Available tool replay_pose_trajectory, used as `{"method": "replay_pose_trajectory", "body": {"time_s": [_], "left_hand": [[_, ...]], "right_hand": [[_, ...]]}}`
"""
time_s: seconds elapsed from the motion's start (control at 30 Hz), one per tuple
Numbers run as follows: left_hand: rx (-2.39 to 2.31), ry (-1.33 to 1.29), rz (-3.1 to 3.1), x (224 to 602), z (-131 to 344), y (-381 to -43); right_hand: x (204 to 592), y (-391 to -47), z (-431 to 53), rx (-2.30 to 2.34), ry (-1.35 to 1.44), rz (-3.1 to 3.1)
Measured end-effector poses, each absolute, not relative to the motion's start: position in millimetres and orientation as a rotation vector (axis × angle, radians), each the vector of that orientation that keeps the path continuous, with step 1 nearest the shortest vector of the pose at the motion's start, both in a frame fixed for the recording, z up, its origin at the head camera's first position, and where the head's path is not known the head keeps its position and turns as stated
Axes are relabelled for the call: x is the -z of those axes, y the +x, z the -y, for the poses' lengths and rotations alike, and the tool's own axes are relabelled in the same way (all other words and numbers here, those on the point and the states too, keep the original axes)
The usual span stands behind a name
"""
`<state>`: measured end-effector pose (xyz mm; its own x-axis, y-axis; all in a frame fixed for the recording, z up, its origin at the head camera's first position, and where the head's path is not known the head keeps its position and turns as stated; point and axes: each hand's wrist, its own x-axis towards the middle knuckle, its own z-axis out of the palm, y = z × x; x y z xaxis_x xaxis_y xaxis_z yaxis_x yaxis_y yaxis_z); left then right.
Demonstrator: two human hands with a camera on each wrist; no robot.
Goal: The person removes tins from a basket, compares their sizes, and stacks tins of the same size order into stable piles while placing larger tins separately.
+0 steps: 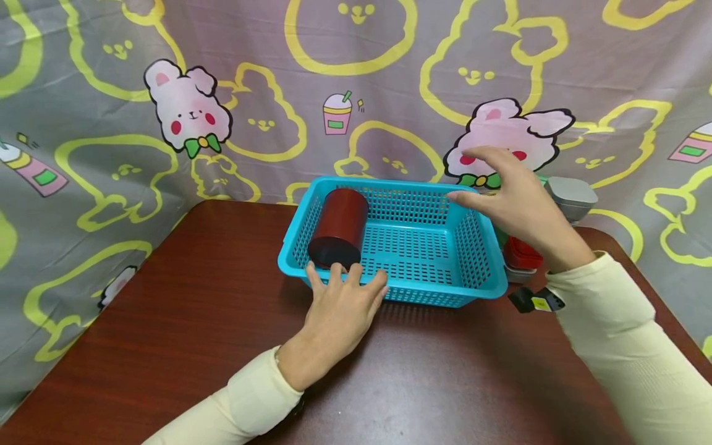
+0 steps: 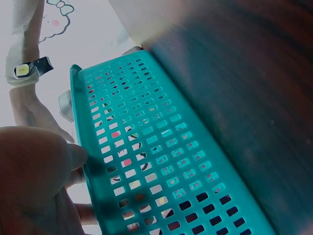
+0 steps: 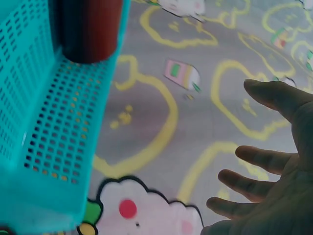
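Note:
A turquoise plastic basket [image 1: 445, 292] with a lattice of holes stands on the table. Inside its left end lies a dark red-brown cylinder [image 1: 340, 216], its black end facing me. My left hand [image 1: 336, 318] grips the basket's near rim in front of that cylinder, fingers hooked over the edge. In the left wrist view its thumb [image 2: 41, 161] is on the outer side of the rim. My right hand [image 1: 523, 207] hovers above the basket's far right corner, thumb and fingers spread apart. Nothing lies between those fingers in the right wrist view, where the palm [image 3: 293, 196] shows.
Just right of the basket, partly behind my right hand and wrist, sit a grey block-like object [image 1: 573, 190] and a red item [image 1: 521, 253]. A patterned curtain [image 1: 389, 148] hangs behind the brown wooden table [image 1: 211, 296]. A small black device [image 1: 536, 301] is at my right cuff.

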<state>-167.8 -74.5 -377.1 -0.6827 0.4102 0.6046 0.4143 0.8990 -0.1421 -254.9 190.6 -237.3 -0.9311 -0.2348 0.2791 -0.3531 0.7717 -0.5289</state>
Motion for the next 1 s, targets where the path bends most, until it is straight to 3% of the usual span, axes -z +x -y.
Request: {"method": "replay_pose_trajectory", "body": {"time_s": [0.3, 1.0], "left_hand": [[-0.01, -0.583, 2.405, 378, 75, -167], [-0.004, -0.59, 2.448, 376, 74, -168]], "right_hand": [[256, -282, -145, -0.847, 0.677, 2.789], [274, -309, -48, -0.711, 0.766, 2.988]]}}
